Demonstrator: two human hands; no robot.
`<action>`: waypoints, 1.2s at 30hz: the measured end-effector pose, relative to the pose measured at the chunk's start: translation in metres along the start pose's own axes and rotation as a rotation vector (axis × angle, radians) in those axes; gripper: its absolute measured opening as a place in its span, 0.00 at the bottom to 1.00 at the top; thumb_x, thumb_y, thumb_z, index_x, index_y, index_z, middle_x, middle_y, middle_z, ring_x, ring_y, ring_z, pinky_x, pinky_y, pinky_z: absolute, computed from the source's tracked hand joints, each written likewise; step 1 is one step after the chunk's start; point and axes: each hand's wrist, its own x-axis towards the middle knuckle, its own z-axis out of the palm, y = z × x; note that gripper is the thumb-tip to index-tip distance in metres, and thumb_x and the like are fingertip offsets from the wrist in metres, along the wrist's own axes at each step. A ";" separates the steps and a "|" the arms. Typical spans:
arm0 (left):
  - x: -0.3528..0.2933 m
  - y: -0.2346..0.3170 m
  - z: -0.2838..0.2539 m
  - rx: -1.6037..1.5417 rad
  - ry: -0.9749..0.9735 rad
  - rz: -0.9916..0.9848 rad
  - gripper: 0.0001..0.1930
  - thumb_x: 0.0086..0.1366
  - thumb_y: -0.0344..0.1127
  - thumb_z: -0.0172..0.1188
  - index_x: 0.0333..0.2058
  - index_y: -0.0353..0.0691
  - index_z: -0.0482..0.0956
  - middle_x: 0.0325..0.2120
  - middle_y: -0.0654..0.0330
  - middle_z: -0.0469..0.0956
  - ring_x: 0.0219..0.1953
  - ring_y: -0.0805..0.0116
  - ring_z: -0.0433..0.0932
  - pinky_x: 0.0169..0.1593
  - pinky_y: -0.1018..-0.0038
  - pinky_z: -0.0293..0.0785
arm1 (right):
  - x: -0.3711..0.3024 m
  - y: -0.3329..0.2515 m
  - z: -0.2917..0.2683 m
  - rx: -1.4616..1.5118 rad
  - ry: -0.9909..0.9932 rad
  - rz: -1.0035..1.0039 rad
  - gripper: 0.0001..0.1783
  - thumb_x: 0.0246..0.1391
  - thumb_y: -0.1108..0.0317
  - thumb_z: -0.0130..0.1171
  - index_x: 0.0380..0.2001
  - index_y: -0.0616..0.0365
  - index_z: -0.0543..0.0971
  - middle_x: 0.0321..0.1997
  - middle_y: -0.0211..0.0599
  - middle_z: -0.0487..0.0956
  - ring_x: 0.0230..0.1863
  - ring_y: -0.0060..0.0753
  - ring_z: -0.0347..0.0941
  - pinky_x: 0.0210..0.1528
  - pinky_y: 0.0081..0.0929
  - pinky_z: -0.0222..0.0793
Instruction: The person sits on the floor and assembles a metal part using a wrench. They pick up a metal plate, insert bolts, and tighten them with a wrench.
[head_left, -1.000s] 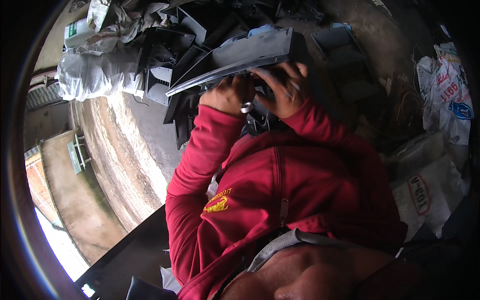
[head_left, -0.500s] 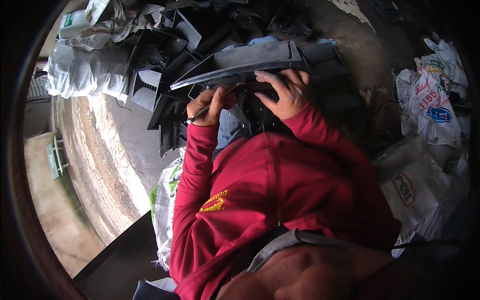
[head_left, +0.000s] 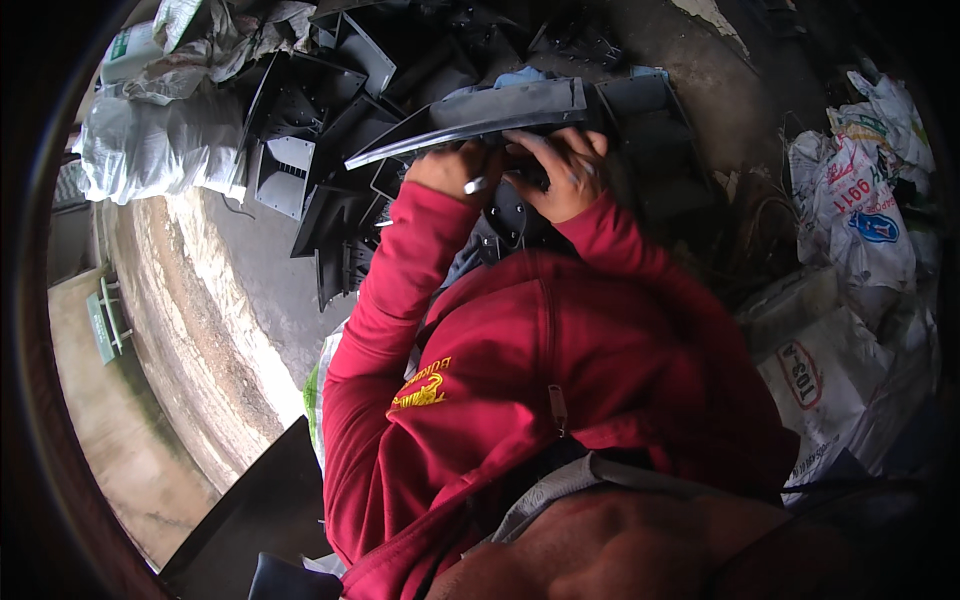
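Observation:
A black plastic part [head_left: 500,108] with a long, pale-lit edge lies across my lap, tilted. My left hand [head_left: 447,168] is closed on a slim pen-like tool [head_left: 475,185] just under the part's near edge. Only the tool's shiny back end shows, and its tip is hidden. At the right of the same edge, my right hand [head_left: 570,178] holds the part. Its index finger reaches along the edge, with the thumb lower and apart from it. Beneath the hands, a dark piece with several small shiny dots [head_left: 508,212] is partly visible.
Black plastic parts [head_left: 340,130] lie piled ahead and to the left, with another [head_left: 650,120] at the right. A white plastic-wrapped bundle [head_left: 160,140] is at far left. Printed white sacks [head_left: 860,200] stand at the right. A dark flat panel [head_left: 250,510] is at lower left.
My left hand has moved right along the part's near edge and turned, so the tool's back end now points toward me. My right hand has shifted slightly left.

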 end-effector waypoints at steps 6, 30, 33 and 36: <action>-0.037 -0.046 0.018 -1.336 0.059 -0.540 0.20 0.66 0.43 0.55 0.37 0.26 0.77 0.28 0.49 0.81 0.27 0.65 0.81 0.33 0.74 0.77 | 0.009 0.006 0.015 0.087 -0.062 -0.021 0.29 0.37 0.62 0.69 0.47 0.40 0.74 0.34 0.10 0.80 0.38 0.21 0.69 0.45 0.33 0.53; 0.016 -0.043 0.014 -0.089 0.248 0.216 0.13 0.51 0.39 0.64 0.35 0.44 0.79 0.20 0.56 0.78 0.19 0.56 0.78 0.23 0.65 0.75 | 0.025 0.021 0.019 0.073 -0.126 -0.011 0.31 0.37 0.61 0.69 0.50 0.38 0.75 0.30 0.17 0.77 0.39 0.23 0.69 0.45 0.33 0.52; -0.009 -0.047 0.013 -0.674 0.085 -0.277 0.11 0.62 0.38 0.58 0.36 0.35 0.79 0.21 0.57 0.81 0.21 0.67 0.80 0.27 0.76 0.75 | 0.023 0.018 0.021 0.060 -0.115 -0.014 0.30 0.37 0.61 0.69 0.49 0.38 0.75 0.30 0.17 0.77 0.39 0.22 0.69 0.44 0.31 0.52; -0.022 -0.048 0.015 -1.015 -0.009 -0.581 0.19 0.66 0.44 0.53 0.38 0.29 0.78 0.23 0.54 0.81 0.24 0.68 0.80 0.27 0.78 0.76 | 0.025 0.017 0.022 0.064 -0.091 -0.017 0.28 0.37 0.61 0.69 0.47 0.39 0.76 0.31 0.17 0.78 0.38 0.22 0.70 0.44 0.31 0.53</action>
